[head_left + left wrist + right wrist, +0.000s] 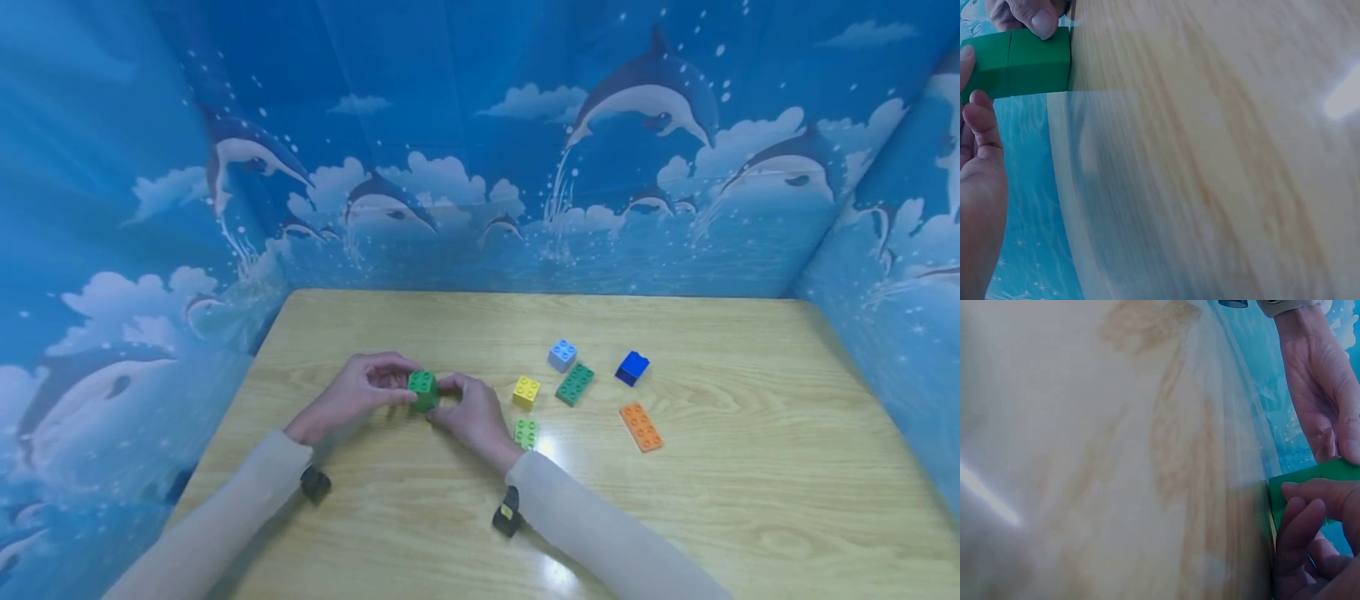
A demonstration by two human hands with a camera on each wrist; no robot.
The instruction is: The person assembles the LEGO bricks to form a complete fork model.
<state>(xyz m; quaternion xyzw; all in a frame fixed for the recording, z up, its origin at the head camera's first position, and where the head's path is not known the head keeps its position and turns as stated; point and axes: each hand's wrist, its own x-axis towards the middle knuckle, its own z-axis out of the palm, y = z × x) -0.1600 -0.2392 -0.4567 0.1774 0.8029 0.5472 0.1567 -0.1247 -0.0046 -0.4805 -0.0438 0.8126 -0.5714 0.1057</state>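
Two green toy building bricks [423, 390], stacked one on the other, are held between both hands at the left middle of the table. My left hand [351, 395] pinches the studded upper brick from the left. From the right, my right hand [477, 419] grips the lower one. A thin seam parts the two green bricks [1038, 65] in the left wrist view, where a right thumb lies on one block. The right wrist view shows the right fingers [1317, 495] over an end of the stack, partly hiding it.
Right of the hands lie a yellow brick [527, 392], a lime green brick [526, 432], a light blue brick [562, 355], a dark green brick [575, 384], a dark blue brick [632, 368] and an orange flat brick [641, 427]. Dolphin-print curtains surround the wooden table [780, 467].
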